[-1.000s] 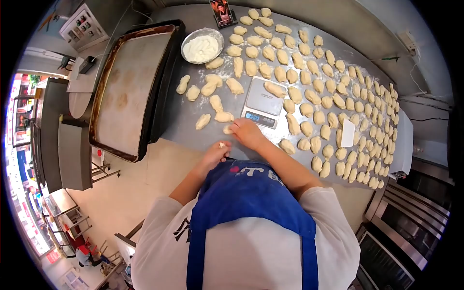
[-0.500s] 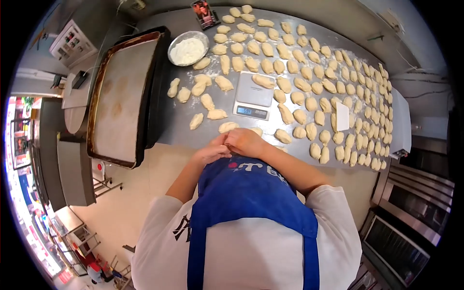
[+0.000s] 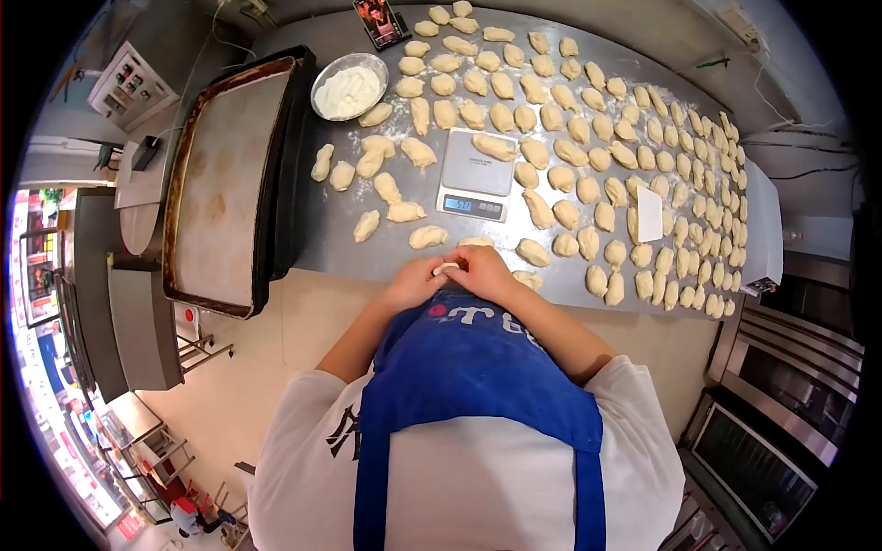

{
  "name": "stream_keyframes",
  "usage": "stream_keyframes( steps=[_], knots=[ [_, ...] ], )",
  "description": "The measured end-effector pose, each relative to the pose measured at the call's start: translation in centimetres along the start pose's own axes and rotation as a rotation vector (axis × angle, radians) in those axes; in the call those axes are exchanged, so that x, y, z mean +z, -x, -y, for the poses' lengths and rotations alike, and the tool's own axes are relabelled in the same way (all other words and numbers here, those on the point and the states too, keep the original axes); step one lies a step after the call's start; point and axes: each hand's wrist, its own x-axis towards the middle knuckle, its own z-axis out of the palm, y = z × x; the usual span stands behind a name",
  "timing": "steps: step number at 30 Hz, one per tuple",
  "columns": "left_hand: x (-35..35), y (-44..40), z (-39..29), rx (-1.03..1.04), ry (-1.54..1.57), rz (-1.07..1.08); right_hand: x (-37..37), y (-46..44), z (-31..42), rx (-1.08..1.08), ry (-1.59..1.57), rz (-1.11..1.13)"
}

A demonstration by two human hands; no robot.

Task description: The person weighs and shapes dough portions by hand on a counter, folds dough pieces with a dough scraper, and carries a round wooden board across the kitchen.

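Observation:
Close to my apron, at the table's near edge, my left hand (image 3: pixel 413 283) and my right hand (image 3: pixel 484 275) meet around a small piece of dough (image 3: pixel 445 268). Fingers of both hands are closed on it, and only a pale strip shows between them. Just beyond lie a dough piece (image 3: pixel 428 237) to the left and another (image 3: pixel 533 252) to the right. A kitchen scale (image 3: pixel 476 174) with a lit display stands past my hands, one dough piece (image 3: pixel 494 146) resting on its plate.
Rows of dough pieces (image 3: pixel 570 152) cover the metal table (image 3: pixel 312 234) to the right. A white scraper (image 3: pixel 650 215) leans among them. At the back left sit a bowl of flour (image 3: pixel 351 88) and a small photo stand (image 3: pixel 380 22). Stacked baking trays (image 3: pixel 220 184) stand left.
My hands have drawn slightly apart, so the dough between my fingers now shows. The view has shifted a little, and the scale's plate holds the same dough piece.

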Motion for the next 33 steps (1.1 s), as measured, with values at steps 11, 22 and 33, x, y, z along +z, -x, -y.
stream_keyframes(
  steps=[11, 22, 33],
  knots=[
    [-0.2, -1.3, -0.7, 0.031, -0.336, 0.051, -1.9, -1.4, -1.1, 0.238, -0.401, 0.138],
    [-0.3, 0.4, -1.6, -0.154, -0.093, -0.223, -11.0, -9.5, -9.1, 0.161, -0.077, -0.819],
    [1.8, -0.4, 1.5, -0.097, 0.047, -0.286, -9.8, -12.3, -7.8, -0.043, 0.090, -1.070]
  ],
)
